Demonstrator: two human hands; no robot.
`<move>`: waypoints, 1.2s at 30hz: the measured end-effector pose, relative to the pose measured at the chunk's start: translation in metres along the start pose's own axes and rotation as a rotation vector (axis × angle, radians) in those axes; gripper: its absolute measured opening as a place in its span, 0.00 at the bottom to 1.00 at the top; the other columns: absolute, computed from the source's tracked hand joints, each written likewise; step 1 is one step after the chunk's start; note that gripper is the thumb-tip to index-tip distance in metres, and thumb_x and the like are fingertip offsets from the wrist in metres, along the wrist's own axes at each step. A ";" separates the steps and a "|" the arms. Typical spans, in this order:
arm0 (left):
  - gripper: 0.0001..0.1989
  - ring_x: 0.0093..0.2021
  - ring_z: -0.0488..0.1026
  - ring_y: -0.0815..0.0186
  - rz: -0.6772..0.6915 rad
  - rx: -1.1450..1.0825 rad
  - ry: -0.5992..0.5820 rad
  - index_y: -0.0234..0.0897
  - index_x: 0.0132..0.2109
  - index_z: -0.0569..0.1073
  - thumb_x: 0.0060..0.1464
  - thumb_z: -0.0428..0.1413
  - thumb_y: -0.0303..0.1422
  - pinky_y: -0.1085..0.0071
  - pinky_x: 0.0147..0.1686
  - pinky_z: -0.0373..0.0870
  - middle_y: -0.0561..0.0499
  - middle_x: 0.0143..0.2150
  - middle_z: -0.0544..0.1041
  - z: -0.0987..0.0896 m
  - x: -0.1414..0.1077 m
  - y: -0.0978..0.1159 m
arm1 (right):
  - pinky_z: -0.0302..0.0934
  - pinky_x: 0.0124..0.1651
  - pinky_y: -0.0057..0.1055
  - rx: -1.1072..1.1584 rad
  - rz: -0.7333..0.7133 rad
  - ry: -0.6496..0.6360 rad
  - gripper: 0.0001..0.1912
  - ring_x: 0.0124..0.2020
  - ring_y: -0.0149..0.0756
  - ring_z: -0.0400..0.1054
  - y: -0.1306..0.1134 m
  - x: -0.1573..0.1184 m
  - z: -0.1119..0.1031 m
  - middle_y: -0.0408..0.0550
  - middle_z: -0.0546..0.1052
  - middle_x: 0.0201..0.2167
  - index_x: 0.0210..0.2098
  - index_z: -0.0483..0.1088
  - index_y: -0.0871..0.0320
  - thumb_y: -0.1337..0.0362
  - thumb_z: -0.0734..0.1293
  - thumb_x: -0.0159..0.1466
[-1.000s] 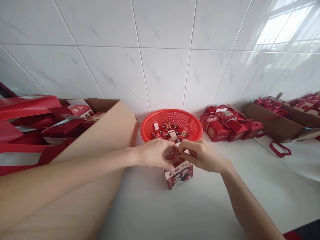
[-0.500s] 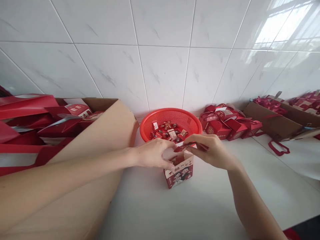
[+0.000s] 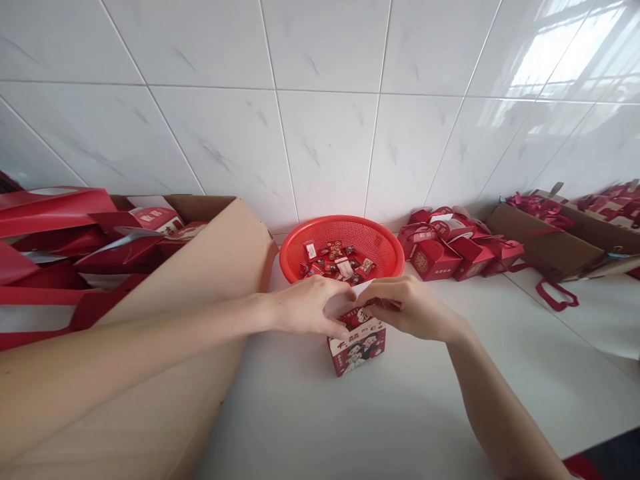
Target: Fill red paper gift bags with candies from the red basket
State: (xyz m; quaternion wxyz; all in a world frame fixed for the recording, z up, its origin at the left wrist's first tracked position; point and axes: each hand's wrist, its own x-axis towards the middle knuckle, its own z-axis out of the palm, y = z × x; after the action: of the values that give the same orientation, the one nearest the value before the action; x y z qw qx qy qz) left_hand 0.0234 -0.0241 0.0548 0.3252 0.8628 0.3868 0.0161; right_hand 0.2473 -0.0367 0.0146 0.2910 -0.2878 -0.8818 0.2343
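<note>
A small red and cream candy box (image 3: 356, 353) with a cartoon couple on its front stands upright on the white surface. My left hand (image 3: 313, 305) grips its upper left, thumb on the near edge and fingers curved toward the far side. At the box's open top, my right hand (image 3: 407, 308) has its fingers pinched on a red printed piece (image 3: 356, 316) with pale letters. Whether that piece is a flap or a separate packet, I cannot tell. Just behind the hands sits a red plastic basket (image 3: 342, 222) with wrapped candies (image 3: 345, 267) in it.
On the left, a large cardboard carton (image 3: 200, 287) holds red gift boxes (image 3: 155, 220). Several closed red boxes (image 3: 440, 257) cluster right of the basket. Farther right are another carton (image 3: 545, 243) and a red ribbon loop (image 3: 556, 297). A tiled wall (image 3: 325, 147) stands behind.
My right hand has moved slightly left and down, bringing the red printed piece from above the box's rim into its opening. My left hand and the box have barely moved.
</note>
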 end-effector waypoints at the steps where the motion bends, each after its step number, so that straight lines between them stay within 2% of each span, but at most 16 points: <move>1: 0.23 0.45 0.76 0.59 -0.007 -0.003 -0.005 0.42 0.52 0.74 0.49 0.65 0.39 0.72 0.40 0.67 0.52 0.47 0.78 0.000 0.000 0.000 | 0.58 0.29 0.25 0.012 0.007 -0.030 0.09 0.26 0.27 0.65 0.000 0.001 0.002 0.44 0.78 0.30 0.37 0.76 0.57 0.72 0.64 0.65; 3: 0.22 0.43 0.76 0.60 -0.014 -0.012 -0.014 0.42 0.51 0.74 0.49 0.65 0.39 0.72 0.39 0.67 0.53 0.46 0.78 0.000 0.000 0.001 | 0.58 0.29 0.25 0.053 0.030 -0.070 0.09 0.26 0.28 0.65 0.000 0.003 0.005 0.44 0.78 0.30 0.37 0.76 0.57 0.72 0.63 0.65; 5: 0.23 0.43 0.77 0.59 -0.016 -0.019 -0.016 0.42 0.52 0.73 0.48 0.64 0.40 0.72 0.38 0.67 0.53 0.46 0.78 -0.001 0.000 0.001 | 0.56 0.27 0.25 0.119 0.075 -0.047 0.08 0.24 0.26 0.62 0.000 0.005 0.005 0.44 0.78 0.29 0.38 0.76 0.57 0.71 0.64 0.65; 8: 0.26 0.45 0.77 0.56 -0.059 -0.021 -0.006 0.43 0.54 0.72 0.48 0.64 0.43 0.70 0.38 0.67 0.51 0.48 0.78 0.000 0.000 0.000 | 0.54 0.24 0.26 0.312 0.143 0.128 0.08 0.23 0.27 0.59 0.001 0.006 -0.002 0.45 0.77 0.33 0.41 0.75 0.58 0.67 0.66 0.63; 10: 0.28 0.46 0.77 0.54 -0.100 -0.014 -0.001 0.42 0.54 0.72 0.47 0.64 0.46 0.69 0.38 0.67 0.50 0.48 0.78 0.000 0.000 -0.001 | 0.58 0.25 0.27 0.563 0.142 0.280 0.11 0.27 0.30 0.61 0.002 0.006 -0.009 0.47 0.77 0.37 0.43 0.73 0.56 0.67 0.66 0.60; 13: 0.27 0.48 0.76 0.53 -0.109 -0.009 -0.001 0.41 0.52 0.72 0.46 0.64 0.46 0.69 0.38 0.67 0.49 0.48 0.78 0.001 0.001 -0.002 | 0.64 0.29 0.32 0.903 0.113 0.448 0.15 0.31 0.36 0.64 0.005 0.007 -0.017 0.49 0.77 0.37 0.38 0.72 0.55 0.69 0.62 0.50; 16: 0.26 0.48 0.76 0.53 -0.110 -0.015 -0.008 0.41 0.51 0.72 0.46 0.64 0.46 0.69 0.38 0.67 0.49 0.47 0.78 0.002 0.001 -0.002 | 0.66 0.33 0.34 1.021 0.154 0.497 0.17 0.30 0.35 0.63 0.007 0.009 -0.015 0.48 0.77 0.34 0.32 0.71 0.55 0.71 0.60 0.44; 19: 0.27 0.47 0.77 0.54 -0.107 -0.014 -0.005 0.41 0.51 0.72 0.46 0.64 0.46 0.69 0.38 0.67 0.49 0.48 0.77 0.002 0.001 -0.002 | 0.67 0.34 0.32 1.061 0.206 0.502 0.16 0.30 0.33 0.65 0.008 0.011 -0.008 0.46 0.77 0.33 0.33 0.72 0.56 0.75 0.61 0.46; 22: 0.28 0.46 0.77 0.55 -0.106 -0.012 -0.002 0.41 0.52 0.72 0.46 0.64 0.47 0.69 0.38 0.67 0.49 0.50 0.77 0.002 0.001 -0.002 | 0.68 0.39 0.31 1.056 0.178 0.458 0.13 0.36 0.33 0.70 0.007 0.011 -0.001 0.46 0.78 0.38 0.38 0.72 0.56 0.75 0.66 0.54; 26: 0.26 0.42 0.77 0.57 -0.085 -0.033 -0.016 0.42 0.53 0.72 0.47 0.64 0.46 0.70 0.38 0.67 0.51 0.46 0.78 0.002 0.001 -0.002 | 0.69 0.47 0.37 0.965 0.074 0.278 0.12 0.43 0.36 0.73 0.002 0.009 0.007 0.49 0.78 0.44 0.45 0.70 0.55 0.71 0.68 0.62; 30: 0.27 0.39 0.77 0.58 -0.072 -0.026 -0.018 0.41 0.54 0.72 0.47 0.64 0.45 0.70 0.36 0.67 0.52 0.43 0.79 0.001 0.000 -0.002 | 0.69 0.46 0.37 0.583 0.003 0.113 0.07 0.47 0.39 0.70 -0.003 0.007 0.010 0.53 0.76 0.46 0.42 0.74 0.57 0.70 0.68 0.64; 33: 0.26 0.41 0.77 0.59 -0.045 -0.056 -0.020 0.43 0.55 0.72 0.48 0.64 0.43 0.71 0.37 0.67 0.53 0.48 0.78 0.000 0.000 -0.001 | 0.68 0.44 0.37 0.307 -0.033 0.121 0.05 0.44 0.38 0.69 -0.003 0.005 0.008 0.51 0.75 0.43 0.40 0.76 0.55 0.68 0.68 0.65; 36: 0.24 0.43 0.77 0.58 -0.031 -0.061 -0.021 0.43 0.53 0.73 0.48 0.64 0.42 0.71 0.37 0.67 0.53 0.48 0.79 0.000 -0.001 -0.001 | 0.67 0.42 0.37 0.173 -0.022 0.104 0.07 0.40 0.37 0.69 -0.002 0.002 0.003 0.49 0.75 0.38 0.41 0.77 0.54 0.68 0.69 0.64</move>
State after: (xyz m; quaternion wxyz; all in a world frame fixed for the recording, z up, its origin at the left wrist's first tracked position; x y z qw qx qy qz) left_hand 0.0225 -0.0240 0.0545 0.3555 0.8464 0.3962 0.0137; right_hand 0.2436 -0.0374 0.0140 0.3626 -0.2636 -0.8451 0.2912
